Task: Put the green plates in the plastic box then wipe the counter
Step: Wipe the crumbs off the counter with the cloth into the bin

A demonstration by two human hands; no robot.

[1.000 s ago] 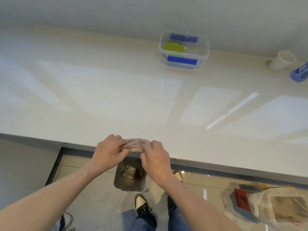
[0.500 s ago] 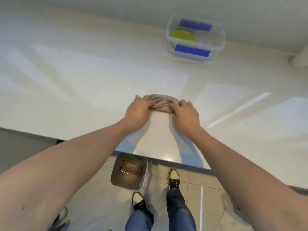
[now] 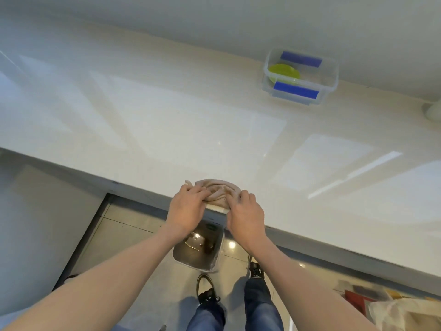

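Cloth (image 3: 218, 191) pulled back to counter (image 3: 167, 130) edge, both hands' fingers (image 3: 200, 191) gripping it

Premises read as a domestic kitchen. I stand at a long, glossy pale stone counter (image 3: 167, 120) set against a plain light wall (image 3: 214, 17). At the far right sits a clear plastic box (image 3: 301, 76) with blue clips, holding green plates (image 3: 284, 72), typical food storage. The floor (image 3: 124, 232) is glossy tile. Below the near counter edge, a lined waste bin (image 3: 199, 249) stands open, holding refuse. A bag (image 3: 405, 314) lies on the floor, near right.
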